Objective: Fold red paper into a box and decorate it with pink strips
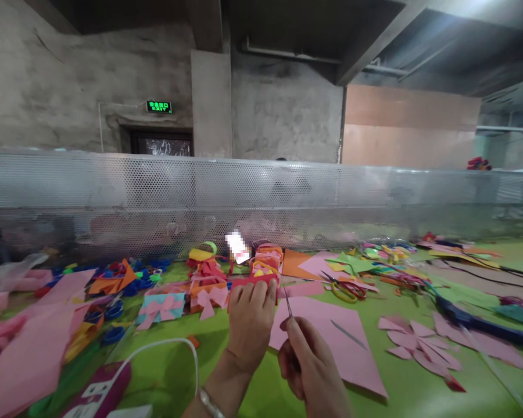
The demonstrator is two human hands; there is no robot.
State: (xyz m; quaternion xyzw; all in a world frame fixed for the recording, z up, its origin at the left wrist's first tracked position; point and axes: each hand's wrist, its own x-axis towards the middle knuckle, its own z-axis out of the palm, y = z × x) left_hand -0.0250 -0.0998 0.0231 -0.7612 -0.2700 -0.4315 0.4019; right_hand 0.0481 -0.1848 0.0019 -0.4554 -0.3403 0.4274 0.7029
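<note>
- Background: grey concrete wall (pixel 283 116), one lit exit sign (pixel 158 106) upper left; perforated panel (pixel 244 186) across mid-frame.
- Green table (pixel 157 360) below, crowded with craft paper.
- One large pink sheet (pixel 326 319), lower right of center; more pink paper (pixel 47 337) lower left.
- Left hand (pixel 250 316), lower center: fingers together, curled over red paper piece (pixel 244 285); thumb hidden, pinching or just pressing, can't tell.
- Right hand (pixel 307 354), just right of it: thumb and fingers closed on one pair of tweezers (pixel 289 303), tips up, near the red paper.
- One purple power strip (pixel 102 386) lower left; one blue glue gun (pixel 475 322) right.
- Two basket-like paper containers, one left of center (pixel 207 276), one at center (pixel 265 255); contents unclear.
- Pink petal pieces (pixel 421 342) lower right, overlapping, count unclear.
- Two pink bows, left of center: one on light-blue paper (pixel 160 307), one beside the red paper (pixel 211 299).
- Scissors (pixel 344 290) right of center, yellow and red handles; how many pairs, unclear.
</note>
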